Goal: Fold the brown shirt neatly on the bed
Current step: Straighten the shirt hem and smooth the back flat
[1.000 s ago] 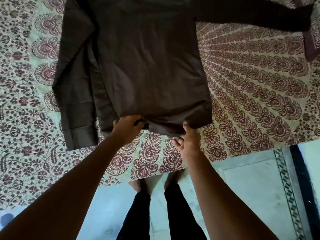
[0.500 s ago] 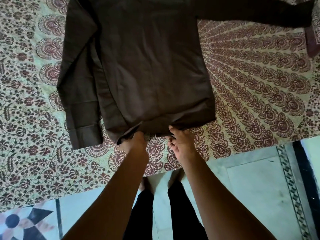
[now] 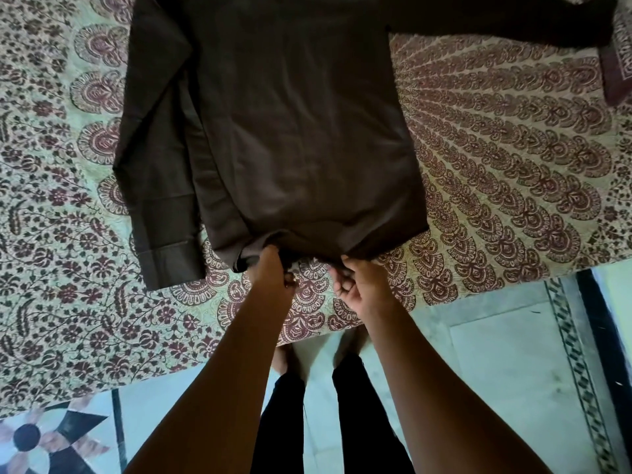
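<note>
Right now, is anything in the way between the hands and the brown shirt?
No, nothing visible is. The left hand and the right hand are already at the near hem of the brown shirt, gripping it where it lies on the patterned bedspread.

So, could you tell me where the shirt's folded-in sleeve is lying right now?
In the head view, the folded sleeve lies along the left side of the brown shirt, its cuff on the patterned bedsheet, left of the left hand.

- A patterned bedsheet point(image 3: 513, 186) in cream and maroon covers the bed.
- A pale tiled floor point(image 3: 506, 378) lies below it, with a patterned border strip point(image 3: 574, 354).
- A floral floor inlay point(image 3: 30, 439) shows at lower left.
</note>
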A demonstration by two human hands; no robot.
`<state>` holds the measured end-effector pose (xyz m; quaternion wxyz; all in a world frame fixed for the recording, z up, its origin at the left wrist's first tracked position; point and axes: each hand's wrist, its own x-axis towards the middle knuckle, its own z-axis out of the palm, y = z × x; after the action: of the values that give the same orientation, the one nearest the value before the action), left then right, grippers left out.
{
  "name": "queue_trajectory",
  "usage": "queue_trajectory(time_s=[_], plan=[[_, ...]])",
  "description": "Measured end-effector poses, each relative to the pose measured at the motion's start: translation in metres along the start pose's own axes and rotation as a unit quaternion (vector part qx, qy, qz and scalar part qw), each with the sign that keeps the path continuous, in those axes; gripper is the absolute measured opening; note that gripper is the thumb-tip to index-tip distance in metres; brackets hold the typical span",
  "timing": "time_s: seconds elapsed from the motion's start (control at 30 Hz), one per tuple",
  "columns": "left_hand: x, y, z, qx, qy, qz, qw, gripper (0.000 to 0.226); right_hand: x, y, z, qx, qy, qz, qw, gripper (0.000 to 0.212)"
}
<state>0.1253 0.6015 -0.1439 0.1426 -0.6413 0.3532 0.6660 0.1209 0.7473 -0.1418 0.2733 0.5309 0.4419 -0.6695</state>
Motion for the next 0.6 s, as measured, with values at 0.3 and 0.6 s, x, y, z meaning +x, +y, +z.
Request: queue_trajectory(time_s=[0.3,0.6], plan=[[-0.019,-0.029,-0.049,0.233,0.133,0.132,0.954,0.033,0.004,0.011,-0.010,-0.320,0.276,-0.301,0.855,0.028],[0.018,0.015,-0.052,0.239,0.246,0.261,0.902,0.053,0.032,-0.007,-0.008,-0.590,0.205,-0.419,0.659,0.052]])
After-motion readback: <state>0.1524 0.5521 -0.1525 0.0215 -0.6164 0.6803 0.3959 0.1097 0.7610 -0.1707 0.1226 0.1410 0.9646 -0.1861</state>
